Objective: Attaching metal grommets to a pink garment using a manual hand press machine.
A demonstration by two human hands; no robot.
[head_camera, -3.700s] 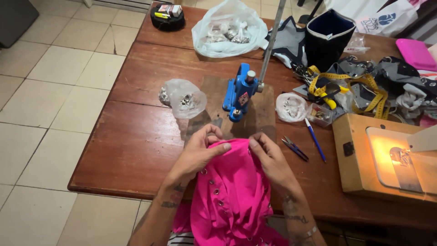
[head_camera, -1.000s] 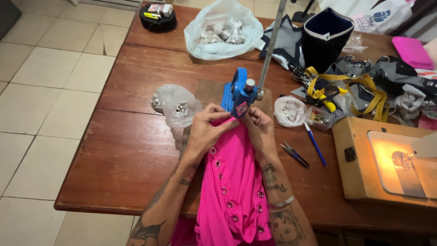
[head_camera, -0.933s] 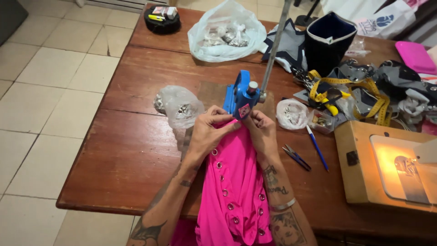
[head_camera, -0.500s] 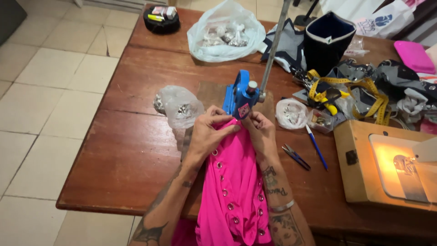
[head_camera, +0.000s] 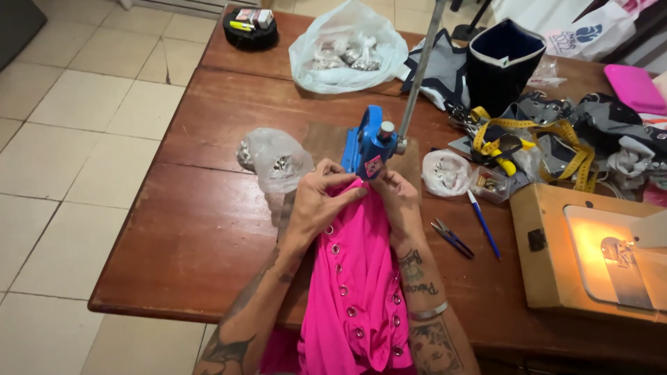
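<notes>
Two hands hold pink cloth at a blue press.

The left hand (head_camera: 321,199) and right hand (head_camera: 396,198) pinch the top edge of the bright pink cloth (head_camera: 358,278). It has rows of shiny round snaps and hangs off the brown desk (head_camera: 194,229), just under the blue press (head_camera: 367,146).

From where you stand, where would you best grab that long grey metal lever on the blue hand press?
Probably partway up the grey metal lever, reached from the near side by the right hand. The bar rises bare and slanted from the blue hand press, its top is out of view, and both hands are low by the pink garment.
</notes>
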